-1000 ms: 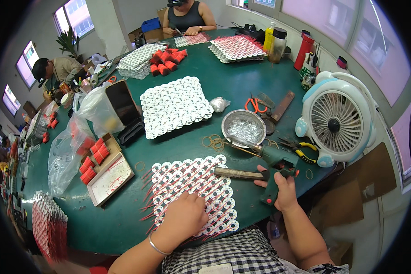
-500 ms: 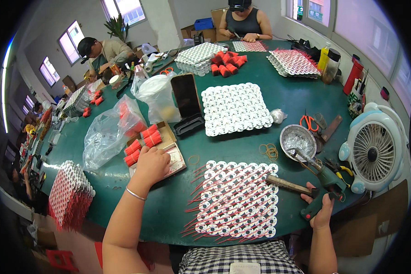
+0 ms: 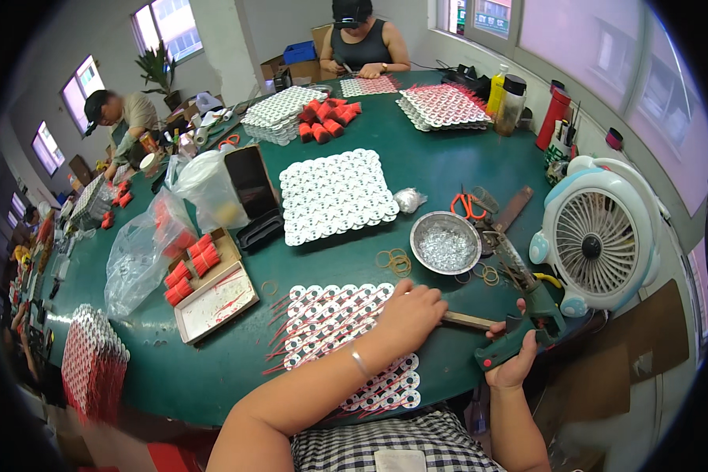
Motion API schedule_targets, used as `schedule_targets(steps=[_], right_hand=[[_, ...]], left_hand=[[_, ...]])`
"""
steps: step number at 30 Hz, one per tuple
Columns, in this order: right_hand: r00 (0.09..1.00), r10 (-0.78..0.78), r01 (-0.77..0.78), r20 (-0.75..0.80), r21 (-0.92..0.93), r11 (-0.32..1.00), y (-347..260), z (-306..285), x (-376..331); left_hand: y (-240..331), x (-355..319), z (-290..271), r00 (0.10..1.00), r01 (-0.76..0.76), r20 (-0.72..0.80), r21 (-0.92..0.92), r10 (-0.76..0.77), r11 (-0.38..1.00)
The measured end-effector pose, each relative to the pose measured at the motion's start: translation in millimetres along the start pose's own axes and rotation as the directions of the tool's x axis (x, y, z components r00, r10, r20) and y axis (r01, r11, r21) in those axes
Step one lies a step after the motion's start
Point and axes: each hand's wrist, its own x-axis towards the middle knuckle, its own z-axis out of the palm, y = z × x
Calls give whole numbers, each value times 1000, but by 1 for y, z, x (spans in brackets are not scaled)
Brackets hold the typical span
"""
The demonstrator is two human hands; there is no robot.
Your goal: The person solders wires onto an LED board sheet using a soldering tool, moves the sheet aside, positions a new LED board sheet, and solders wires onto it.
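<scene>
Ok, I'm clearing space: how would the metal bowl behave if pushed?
The metal bowl is probably stiff, given its metallic look. Its wide open top suggests the small silvery bits inside could spill if it tips.

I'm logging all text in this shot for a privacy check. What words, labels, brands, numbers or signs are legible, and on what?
Nothing here reads clearly enough to quote.
Sign outside the window: blurred.
Pen cup: printed marks, too small.
Wired board sheet by the left hand: markings too small.
Green tool in the right hand: no readable label.
</scene>
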Motion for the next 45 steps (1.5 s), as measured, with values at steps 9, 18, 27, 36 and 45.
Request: schedule_targets(steps=[9, 18, 27, 36, 45], right_hand=[[997, 42, -42, 72, -3, 999, -2, -5, 7], [985, 107, -112, 133, 32, 993, -2, 0, 10], [990, 122, -129, 67, 96, 987, -4, -1, 13], [989, 127, -134, 69, 103, 986, 4, -6, 15], [985, 142, -151, 93, 100, 983, -1, -7, 15]], left_hand=[[36, -31, -18, 998, 60, 27, -32, -59, 998], [21, -164, -44, 979, 22, 202, 76, -37, 997], [110, -312, -38, 606, 534, -248, -577, -756, 618], [84, -257, -12, 373, 288, 642, -767, -670, -574], [97, -257, -95, 526, 385, 81, -910, -847, 152]])
